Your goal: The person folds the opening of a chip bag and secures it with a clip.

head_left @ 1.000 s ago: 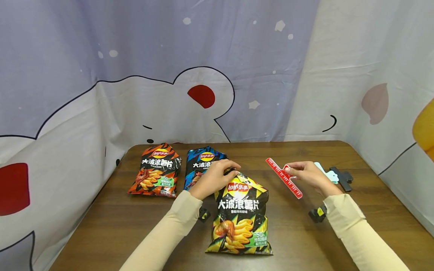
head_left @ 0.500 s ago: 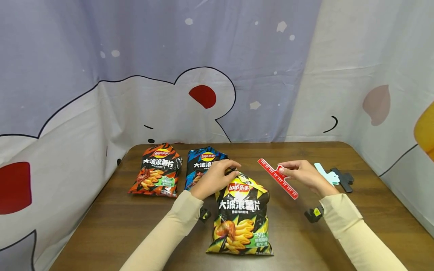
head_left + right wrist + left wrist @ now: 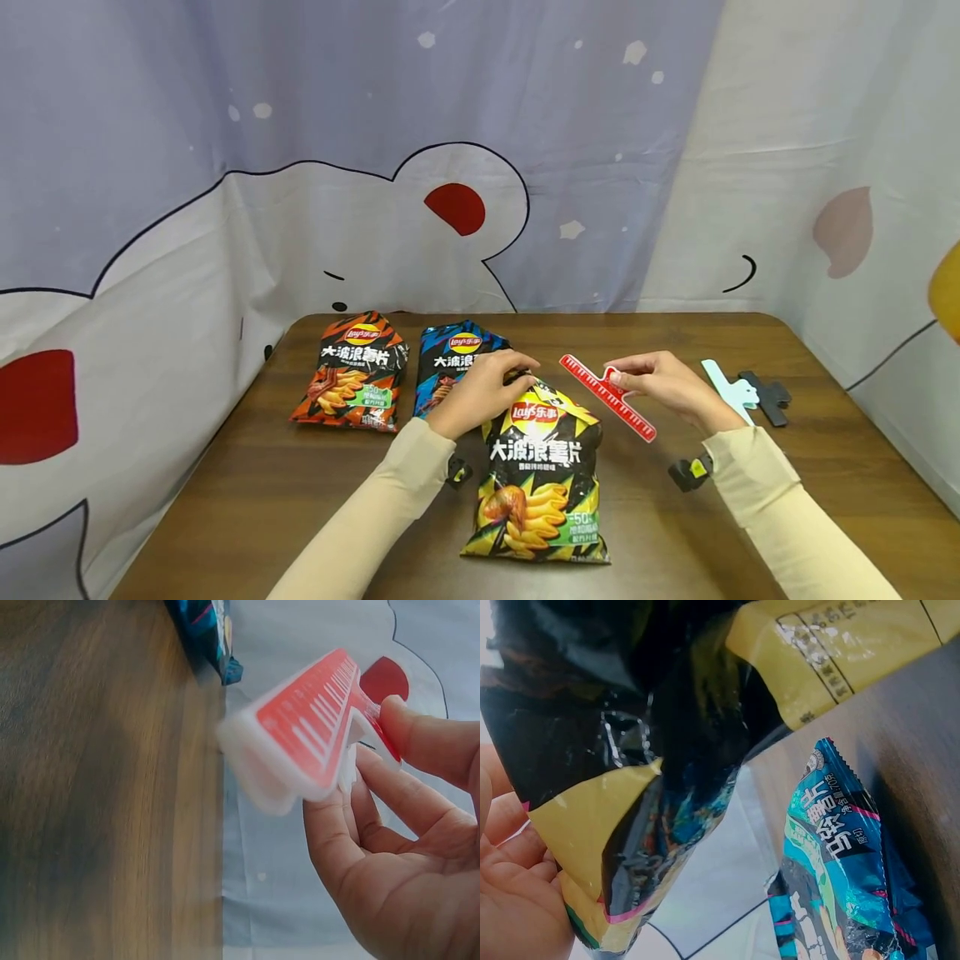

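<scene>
My left hand (image 3: 480,392) grips the folded top of a black and yellow potato chip bag (image 3: 536,467), which lies toward the front of the table. In the left wrist view the fingers (image 3: 510,825) curl at the bag's (image 3: 697,712) folded end. To the right of the bag's top, my right hand (image 3: 671,387) pinches a long red and white bag clip (image 3: 603,396) by its handle, thumb on the red side. The clip slants beside the bag, apart from it. In the right wrist view the clip's (image 3: 307,716) white long edges are close together.
An orange chip bag (image 3: 352,375) lies at the back left, and a blue chip bag (image 3: 442,358) beside it is partly covered by my left hand. Behind my right hand lie a pale mint clip (image 3: 731,390) and a black clip (image 3: 768,400). A curtain (image 3: 585,150) hangs behind the table.
My right hand has carried the red clip left, closer to the black and yellow bag's top. The left hand keeps its grip there. The head view has shifted slightly.
</scene>
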The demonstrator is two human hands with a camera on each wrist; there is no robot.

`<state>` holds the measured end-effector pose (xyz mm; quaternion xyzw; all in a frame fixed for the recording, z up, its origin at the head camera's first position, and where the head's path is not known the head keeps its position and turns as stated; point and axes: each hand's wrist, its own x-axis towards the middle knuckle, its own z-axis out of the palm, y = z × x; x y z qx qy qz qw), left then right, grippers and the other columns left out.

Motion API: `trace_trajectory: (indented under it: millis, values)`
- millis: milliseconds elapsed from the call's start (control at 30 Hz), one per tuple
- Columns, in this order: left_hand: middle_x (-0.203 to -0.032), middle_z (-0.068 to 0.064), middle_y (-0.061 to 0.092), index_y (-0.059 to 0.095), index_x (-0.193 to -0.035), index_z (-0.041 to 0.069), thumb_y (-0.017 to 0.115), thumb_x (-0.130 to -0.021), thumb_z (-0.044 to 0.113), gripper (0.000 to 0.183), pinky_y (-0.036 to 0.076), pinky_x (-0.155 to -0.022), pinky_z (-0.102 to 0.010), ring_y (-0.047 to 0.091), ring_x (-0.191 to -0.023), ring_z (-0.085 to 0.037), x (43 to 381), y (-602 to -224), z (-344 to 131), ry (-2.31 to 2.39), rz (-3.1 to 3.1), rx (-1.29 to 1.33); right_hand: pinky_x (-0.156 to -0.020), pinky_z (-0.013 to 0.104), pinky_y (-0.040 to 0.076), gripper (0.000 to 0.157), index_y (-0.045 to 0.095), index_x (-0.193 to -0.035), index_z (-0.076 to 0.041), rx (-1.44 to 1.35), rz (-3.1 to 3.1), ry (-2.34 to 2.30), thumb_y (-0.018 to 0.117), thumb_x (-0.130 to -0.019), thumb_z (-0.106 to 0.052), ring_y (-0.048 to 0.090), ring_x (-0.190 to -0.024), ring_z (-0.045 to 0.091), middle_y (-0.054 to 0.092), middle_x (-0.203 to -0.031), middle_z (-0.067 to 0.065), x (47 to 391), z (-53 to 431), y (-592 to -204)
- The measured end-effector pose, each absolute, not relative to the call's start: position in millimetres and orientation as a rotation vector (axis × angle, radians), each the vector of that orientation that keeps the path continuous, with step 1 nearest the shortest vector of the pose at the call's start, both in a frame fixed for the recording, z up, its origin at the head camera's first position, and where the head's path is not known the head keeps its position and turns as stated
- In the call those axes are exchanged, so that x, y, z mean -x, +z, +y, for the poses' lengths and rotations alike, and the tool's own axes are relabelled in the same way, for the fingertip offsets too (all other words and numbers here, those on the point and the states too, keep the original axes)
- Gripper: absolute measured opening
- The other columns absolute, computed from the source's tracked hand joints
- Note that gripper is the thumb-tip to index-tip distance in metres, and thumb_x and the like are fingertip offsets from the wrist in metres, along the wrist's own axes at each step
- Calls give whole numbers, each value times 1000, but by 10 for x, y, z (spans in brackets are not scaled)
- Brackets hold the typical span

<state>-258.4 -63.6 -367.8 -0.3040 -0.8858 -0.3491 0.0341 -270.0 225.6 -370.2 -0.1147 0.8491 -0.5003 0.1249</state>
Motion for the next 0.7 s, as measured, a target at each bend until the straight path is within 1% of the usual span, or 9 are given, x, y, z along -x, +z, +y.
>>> trace_trajectory:
  millis: [367, 533, 700]
  values:
    - [-124, -3, 64, 64, -125, 12, 57, -98, 21, 29, 51, -91, -33, 61, -110, -19, 2574, -3668, -650, -1079, -2733, 910, -92, 49, 51, 50, 54, -130, 10, 375, 2450, -1441, 62, -94, -24, 66, -94, 15, 66, -116, 21, 2689, 2175, -3663]
    - [-124, -4, 64, 64, -126, 10, 56, -98, 21, 31, 51, -91, -34, 61, -110, -19, 2574, -3684, -657, -1076, -2735, 903, -91, 49, 51, 49, 55, -130, 9, 376, 2438, -1432, 62, -94, -23, 66, -91, 12, 68, -112, 17, 2691, 2151, -3657]
    - [-124, -4, 64, 63, -126, 9, 57, -98, 21, 32, 52, -90, -33, 62, -108, -19, 2580, -3703, -659, -1095, -2732, 904, -91, 50, 50, 48, 56, -129, 8, 362, 2437, -1419, 63, -93, -23, 67, -89, 14, 69, -109, 14, 2694, 2149, -3650]
